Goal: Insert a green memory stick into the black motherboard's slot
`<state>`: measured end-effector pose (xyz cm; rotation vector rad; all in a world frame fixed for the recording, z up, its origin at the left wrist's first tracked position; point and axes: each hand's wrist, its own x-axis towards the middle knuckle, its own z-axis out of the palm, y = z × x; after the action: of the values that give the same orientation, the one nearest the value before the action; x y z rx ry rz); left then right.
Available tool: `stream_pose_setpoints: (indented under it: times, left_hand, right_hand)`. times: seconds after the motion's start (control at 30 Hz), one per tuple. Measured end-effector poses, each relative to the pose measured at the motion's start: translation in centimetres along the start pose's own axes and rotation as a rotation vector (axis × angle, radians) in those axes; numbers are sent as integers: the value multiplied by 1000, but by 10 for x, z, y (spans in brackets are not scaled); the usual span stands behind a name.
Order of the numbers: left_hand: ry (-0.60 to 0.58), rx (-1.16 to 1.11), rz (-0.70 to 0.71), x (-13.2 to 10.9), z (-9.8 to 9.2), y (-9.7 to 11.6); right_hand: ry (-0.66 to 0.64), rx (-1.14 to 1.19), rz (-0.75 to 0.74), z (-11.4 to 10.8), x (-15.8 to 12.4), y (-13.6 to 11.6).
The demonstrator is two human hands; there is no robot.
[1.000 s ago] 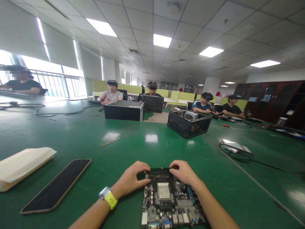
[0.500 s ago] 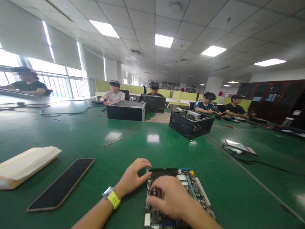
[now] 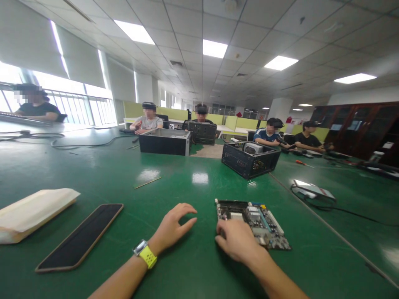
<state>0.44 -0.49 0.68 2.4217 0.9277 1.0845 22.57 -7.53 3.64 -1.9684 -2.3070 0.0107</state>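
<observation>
A motherboard (image 3: 262,224) lies flat on the green table, with slots, a heatsink and connectors on it. My right hand (image 3: 238,241) is closed at its near left corner, fingers curled over the edge and thumb beside it; the hand hides that corner. To the left, apart from the board, my left hand (image 3: 176,226) hovers just over or rests on the table. Its thumb and fingers are spread with nothing between them. A watch with a yellow band (image 3: 146,254) is on the left wrist.
A phone-like dark slab (image 3: 81,236) and a pale paper packet (image 3: 37,211) lie left. Computer cases (image 3: 165,143) and an open case (image 3: 249,160) stand ahead. A cabled device (image 3: 313,191) and a screwdriver (image 3: 304,164) are right. Several people sit around the table.
The motherboard has moved right and away from me, with my right hand at its edge. My left hand has stayed about where it was, now apart from the board.
</observation>
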Motion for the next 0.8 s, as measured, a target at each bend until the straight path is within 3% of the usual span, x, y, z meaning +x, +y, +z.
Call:
stream_pose_setpoints:
  times: [0.13,0.27,0.43,0.5,0.6,0.63,0.67,0.7,0.77,0.8]
  left_hand:
    - [-22,-12,-1,1,1,1]
    - [-26,-9,-2,1,1,2]
    - [-31,-5,4,1,0,3]
    - [-40,-2,8,1,1,3]
    - [-76,18,15,1,2,5]
    - [-95,29,17,1,2,6]
    - [-118,41,19,1,3,6]
    - [-146,53,21,1,3,7]
    - [-203,70,24,0,4,8]
    - [-228,74,24,0,4,8]
  right_hand:
    - [42,-107,308,-6,19,44]
    - [51,-106,335,-5,23,55]
    - [4,84,106,-8,8,32]
    - [-157,304,-78,-13,-1,18]
    - [-554,759,-340,-19,-8,4]
    - [-580,868,-369,-19,-7,2]
    - [-503,922,-358,-19,-5,2]
    - [-340,912,-311,-17,-1,4]
    - [39,744,-165,-9,9,14]
    - [162,634,-101,-4,15,22]
